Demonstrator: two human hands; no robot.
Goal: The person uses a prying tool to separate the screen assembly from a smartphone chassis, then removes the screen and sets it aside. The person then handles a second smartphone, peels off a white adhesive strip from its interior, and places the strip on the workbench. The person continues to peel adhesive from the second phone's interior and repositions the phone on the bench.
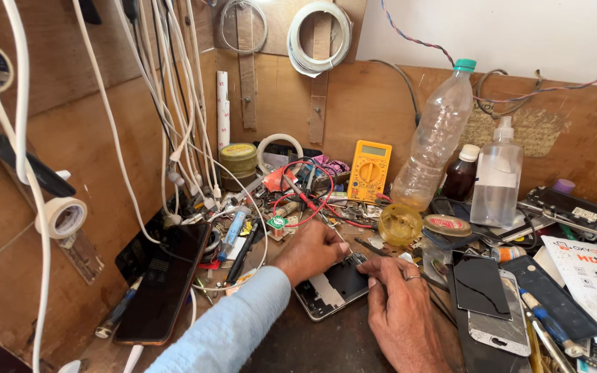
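Note:
An opened phone (333, 287) lies back-up on the dark bench, its silver frame and inner plate exposed. My left hand (310, 250), in a light blue sleeve, rests on the phone's far edge and pinches a thin metal tool (335, 231) that points up and away. My right hand (402, 304), a ring on one finger, presses down on the phone's right end with the index finger at its top corner.
A dark phone (164, 283) leans at the left under hanging white cables (174, 103). A yellow multimeter (369, 170), plastic bottles (437, 138), a spray bottle (496, 181) and tape rolls (62, 217) stand around. Several phones and screens (499, 304) lie at the right.

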